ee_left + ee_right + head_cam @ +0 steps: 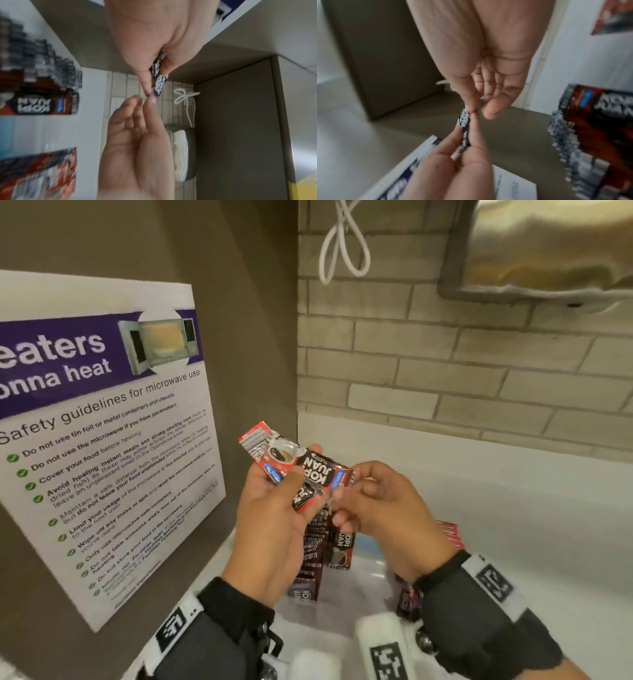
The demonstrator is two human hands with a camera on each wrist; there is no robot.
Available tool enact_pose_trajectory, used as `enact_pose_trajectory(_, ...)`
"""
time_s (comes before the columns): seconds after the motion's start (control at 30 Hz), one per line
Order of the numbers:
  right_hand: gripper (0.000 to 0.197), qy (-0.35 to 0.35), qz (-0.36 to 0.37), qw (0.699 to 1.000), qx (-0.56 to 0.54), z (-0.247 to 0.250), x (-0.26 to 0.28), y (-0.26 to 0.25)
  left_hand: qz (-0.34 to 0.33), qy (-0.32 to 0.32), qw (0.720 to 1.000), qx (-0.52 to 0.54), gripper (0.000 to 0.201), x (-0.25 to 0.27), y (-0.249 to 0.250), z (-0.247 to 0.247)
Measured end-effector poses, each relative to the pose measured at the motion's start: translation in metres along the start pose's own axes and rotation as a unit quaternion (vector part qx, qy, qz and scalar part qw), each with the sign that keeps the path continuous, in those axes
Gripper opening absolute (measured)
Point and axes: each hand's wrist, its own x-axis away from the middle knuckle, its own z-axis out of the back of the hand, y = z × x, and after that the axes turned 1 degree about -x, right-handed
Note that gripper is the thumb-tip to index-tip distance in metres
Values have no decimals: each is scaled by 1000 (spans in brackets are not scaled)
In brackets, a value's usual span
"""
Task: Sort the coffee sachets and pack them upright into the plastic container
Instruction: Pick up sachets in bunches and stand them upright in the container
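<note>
My left hand [299, 471] is raised above the counter and grips two red-and-black Kopi Juan coffee sachets [297, 463], one partly behind the other. My right hand [343, 490] pinches the right end of the front sachet. The left wrist view shows the sachets [158, 77] edge-on between thumb and fingers. In the right wrist view, the sachet [465, 125] sits between both hands. Below the hands a row of sachets [317, 542] stands upright in the clear plastic container [364, 575].
More sachets lie at the right of the container [450, 534] and under my right wrist [407, 601]. A microwave safety poster [102, 440] hangs on the brown left wall. A white cord [342, 244] and a steel towel dispenser [548, 248] hang on the tiled wall.
</note>
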Motion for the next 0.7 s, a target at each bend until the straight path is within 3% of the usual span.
enact_pose_trajectory(0.1,15,46,7,998,-29,12,-3,-15,13,-16,1000,2,24,7,-4,-1)
enact_pose_trajectory(0.2,8,115,66,982,138,34,-6,-42,8,2,1000,18,25,1,9,15)
enact_pose_trajectory(0.23,6,130,79,959,240,39,-6,-52,2,8,1000,24,24,-2,14,23)
enact_pose_trajectory(0.3,2,111,75,884,448,41,-5,-64,-11,19,999,27,23,-6,23,37)
enact_pose_trajectory(0.4,6,34,26,789,613,23,-4,-48,-13,15,1000,14,20,-4,26,55)
enact_pose_trajectory(0.57,12,-21,-18,732,681,2,-29,1,-2,-27,1000,-8,21,7,23,77)
enact_pose_trajectory(0.7,9,-30,-64,711,699,-3,-46,17,10,-45,999,-16,22,11,27,87)
